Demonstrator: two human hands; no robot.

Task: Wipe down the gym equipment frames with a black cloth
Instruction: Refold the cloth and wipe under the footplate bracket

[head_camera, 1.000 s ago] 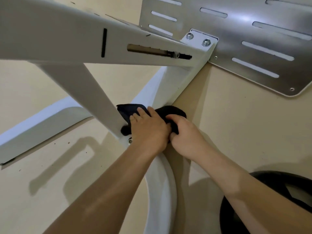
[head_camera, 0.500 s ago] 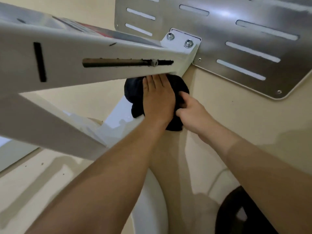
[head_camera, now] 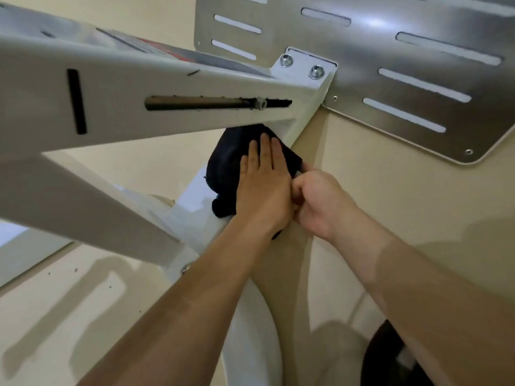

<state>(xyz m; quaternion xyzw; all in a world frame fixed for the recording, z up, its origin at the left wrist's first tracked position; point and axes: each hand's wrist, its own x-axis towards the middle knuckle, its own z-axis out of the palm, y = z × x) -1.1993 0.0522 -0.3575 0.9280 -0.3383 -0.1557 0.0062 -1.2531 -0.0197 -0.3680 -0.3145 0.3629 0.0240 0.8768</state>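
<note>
Both hands have slid the black cloth [head_camera: 225, 165] up the white frame strut [head_camera: 302, 121] to just beneath the slotted beam [head_camera: 125, 87]. The left hand [head_camera: 264, 188] presses it flat, fingers straight, while the right hand [head_camera: 320, 201] pinches its edge. This strut seems nearly wiped.

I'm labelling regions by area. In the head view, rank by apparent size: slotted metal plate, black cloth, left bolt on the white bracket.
1. slotted metal plate, largest, though cropped.
2. black cloth, partly hidden under the left hand.
3. left bolt, clearly smallest.
</note>
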